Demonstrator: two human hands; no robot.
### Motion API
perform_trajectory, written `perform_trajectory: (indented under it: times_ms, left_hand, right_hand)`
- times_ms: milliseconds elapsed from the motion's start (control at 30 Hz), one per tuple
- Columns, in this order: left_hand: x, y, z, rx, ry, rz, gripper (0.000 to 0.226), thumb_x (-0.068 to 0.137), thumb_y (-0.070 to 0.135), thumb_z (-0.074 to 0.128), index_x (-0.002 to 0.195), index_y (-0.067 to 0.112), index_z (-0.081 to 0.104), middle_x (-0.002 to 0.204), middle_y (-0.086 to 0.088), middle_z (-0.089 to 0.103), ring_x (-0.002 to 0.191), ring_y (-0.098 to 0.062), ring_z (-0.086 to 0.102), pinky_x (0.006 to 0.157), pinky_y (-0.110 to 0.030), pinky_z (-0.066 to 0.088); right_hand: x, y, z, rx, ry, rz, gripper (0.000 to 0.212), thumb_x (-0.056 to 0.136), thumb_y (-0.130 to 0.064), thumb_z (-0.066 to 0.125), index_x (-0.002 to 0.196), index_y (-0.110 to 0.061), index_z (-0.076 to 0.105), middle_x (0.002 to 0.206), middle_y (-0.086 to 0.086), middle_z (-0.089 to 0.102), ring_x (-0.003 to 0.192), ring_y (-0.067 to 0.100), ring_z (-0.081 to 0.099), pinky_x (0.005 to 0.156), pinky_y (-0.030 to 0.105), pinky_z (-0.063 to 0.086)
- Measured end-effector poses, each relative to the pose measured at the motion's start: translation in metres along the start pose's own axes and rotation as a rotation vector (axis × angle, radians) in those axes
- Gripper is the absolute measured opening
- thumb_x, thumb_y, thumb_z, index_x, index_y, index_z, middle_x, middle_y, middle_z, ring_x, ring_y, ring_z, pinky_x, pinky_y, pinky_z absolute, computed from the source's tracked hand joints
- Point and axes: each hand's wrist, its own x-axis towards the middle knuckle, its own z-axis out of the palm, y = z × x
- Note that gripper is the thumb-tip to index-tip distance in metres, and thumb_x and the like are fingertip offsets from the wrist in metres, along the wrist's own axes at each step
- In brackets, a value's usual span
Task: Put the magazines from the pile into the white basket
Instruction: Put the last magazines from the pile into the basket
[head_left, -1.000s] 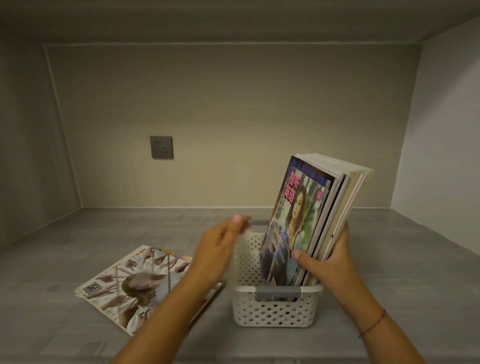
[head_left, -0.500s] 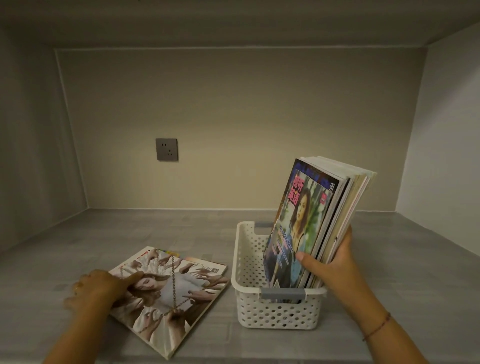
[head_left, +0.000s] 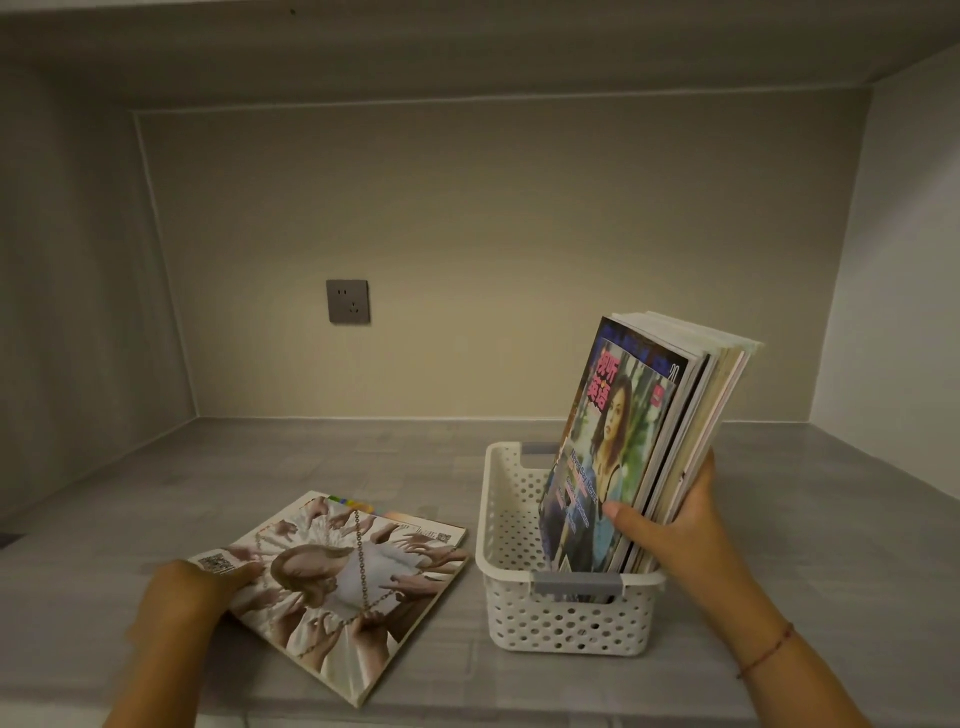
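R hand (head_left: 670, 525) clamped on the stack of magazines (head_left: 639, 447) standing upright in the white basket (head_left: 566, 613), thumb across the front cover, fingers behind. Stack leans toward 1 o'clock and sticks up well above the rim; bottom edges sit at the basket's 3 o'clock side, so the 9 o'clock half is free

L hand (head_left: 182, 597) lies on the near-left corner of the last magazine (head_left: 343, 566), which is flat on the worktop (head_left: 156, 493) at the basket's 9 o'clock, just beside it, not touching. Fingers curled at the edge, thumb on the cover; can't tell if they're under it yet, so pinch looks not made, hand blurred

Risks, my read:
- stack is tall vs basket walls. If R hand lets go before the last mag goes in, it prob flops toward 9 and blocks the slot, or tips the light basket
- pushing the new mag in w/ one hand could slide the basket toward 3, nothing braces it but R hand
- thin glossy cover: corner-only lift = sag, pages fan, bottom edge catches on rim or the grey handle (head_left: 576, 584)
- there may be another mag under the top one (coloured edge shows at its far side). Can't confirm; could drag along or get left behind

Keep R hand on till the mag is seated
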Motion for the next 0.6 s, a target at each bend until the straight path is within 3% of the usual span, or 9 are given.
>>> perform_trajectory:
  times_ms: [133, 233, 333, 433, 533, 600]
  left_hand:
    - [-0.013, -0.006, 0.005, -0.106, 0.062, 0.097, 0.039, 0.077, 0.031, 0.076, 0.082, -0.007, 0.068, 0.075, -0.023, 0.063, 0.069, -0.034, 0.055, 0.066, -0.036, 0.042]
    - [-0.015, -0.009, 0.011, -0.184, 0.122, 0.189, 0.035, 0.087, 0.027, 0.065, 0.072, -0.004, 0.068, 0.061, -0.020, 0.062, 0.060, -0.033, 0.055, 0.059, -0.035, 0.039]
    - [-0.025, -0.005, 0.012, -0.226, 0.122, 0.263, 0.035, 0.088, 0.027, 0.064, 0.067, -0.001, 0.066, 0.055, -0.017, 0.062, 0.054, -0.030, 0.055, 0.054, -0.032, 0.038]
    - [-0.035, 0.004, 0.017, -0.270, -0.054, 0.294, 0.027, 0.088, 0.025, 0.064, 0.078, 0.000, 0.067, 0.061, -0.015, 0.066, 0.055, -0.029, 0.062, 0.057, -0.034, 0.051]
    - [-0.042, 0.011, 0.020, -0.415, -0.269, 0.219, 0.014, 0.093, 0.012, 0.056, 0.096, 0.000, 0.061, 0.079, -0.019, 0.068, 0.070, -0.035, 0.066, 0.058, -0.037, 0.056]
    - [-0.050, 0.016, 0.015, -0.559, -0.345, 0.192, 0.011, 0.095, 0.005, 0.047, 0.097, 0.002, 0.058, 0.083, -0.021, 0.066, 0.071, -0.035, 0.065, 0.050, -0.033, 0.056]
  right_hand:
    - [-0.002, -0.004, 0.000, -0.004, -0.016, 0.018, 0.108, 0.051, -0.042, 0.082, 0.135, -0.039, 0.014, 0.118, -0.019, 0.050, 0.104, -0.001, 0.052, 0.087, 0.030, 0.047]
    - [-0.002, -0.003, 0.000, -0.006, -0.012, 0.020, 0.096, 0.065, -0.018, 0.077, 0.135, -0.037, 0.014, 0.117, -0.018, 0.050, 0.106, 0.000, 0.052, 0.090, 0.034, 0.047]
    - [-0.001, -0.002, 0.001, -0.010, -0.006, 0.013, 0.092, 0.069, -0.010, 0.073, 0.135, -0.036, 0.015, 0.117, -0.016, 0.051, 0.106, 0.003, 0.053, 0.090, 0.036, 0.047]
    - [-0.002, -0.003, 0.001, -0.010, -0.005, 0.018, 0.092, 0.069, -0.011, 0.073, 0.135, -0.036, 0.014, 0.116, -0.016, 0.051, 0.104, 0.004, 0.053, 0.089, 0.035, 0.047]
    - [-0.001, -0.003, 0.001, -0.007, -0.005, 0.019, 0.091, 0.069, -0.011, 0.073, 0.134, -0.038, 0.015, 0.115, -0.018, 0.051, 0.103, 0.001, 0.053, 0.087, 0.033, 0.048]
    - [-0.002, -0.003, 0.000, -0.007, -0.005, 0.019, 0.091, 0.069, -0.012, 0.073, 0.134, -0.038, 0.015, 0.115, -0.019, 0.051, 0.103, 0.000, 0.053, 0.087, 0.032, 0.047]
